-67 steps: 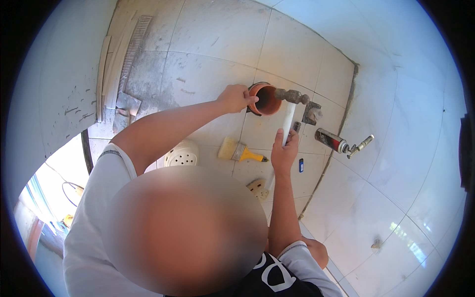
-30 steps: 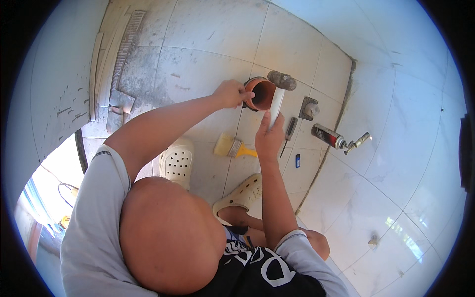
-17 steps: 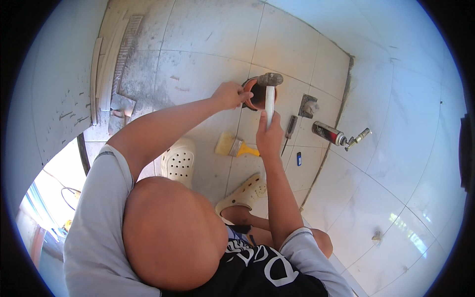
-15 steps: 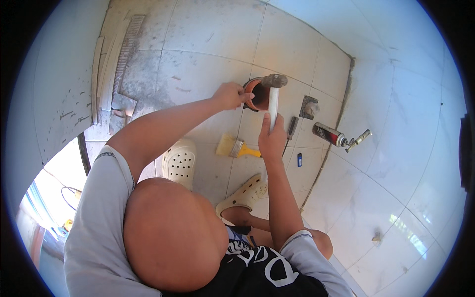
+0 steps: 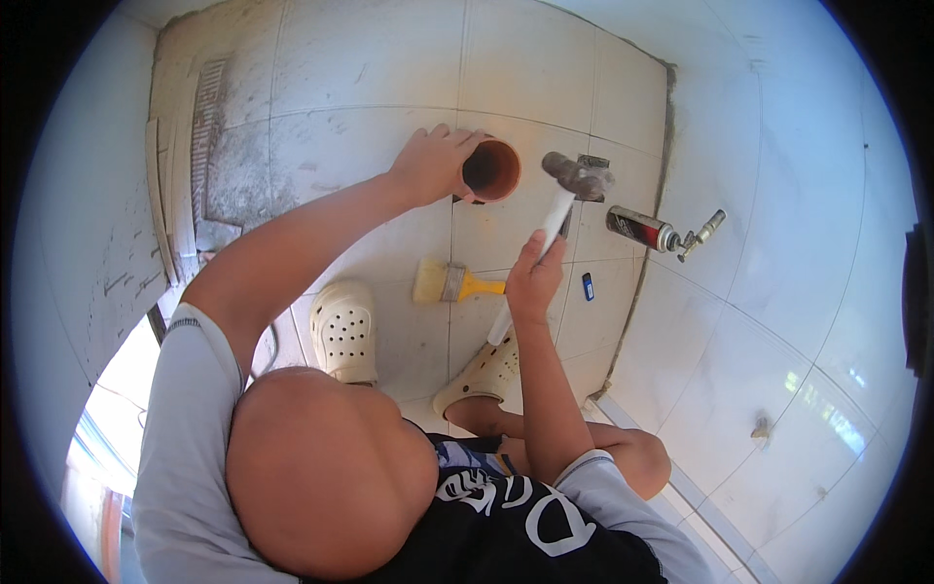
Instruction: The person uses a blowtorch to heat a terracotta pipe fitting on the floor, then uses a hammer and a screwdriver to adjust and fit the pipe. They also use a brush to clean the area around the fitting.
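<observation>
The left hand (image 5: pixel 434 165) curls round the orange pipe (image 5: pixel 502 167), probably to steady it; the right hand (image 5: pixel 536 282) wraps the white-handled hammer (image 5: pixel 558 222), head clear of the pipe.

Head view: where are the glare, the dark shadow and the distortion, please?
In the head view, glare streaks the right wall, daylight bleaches the lower-left opening, and the pipe is dark inside; also in the head view, straight tile lines bow.

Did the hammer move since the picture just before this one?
Yes, to the right: the hammer's head overlapped the orange pipe then; now it overlaps the dark square patch in the floor.
</observation>
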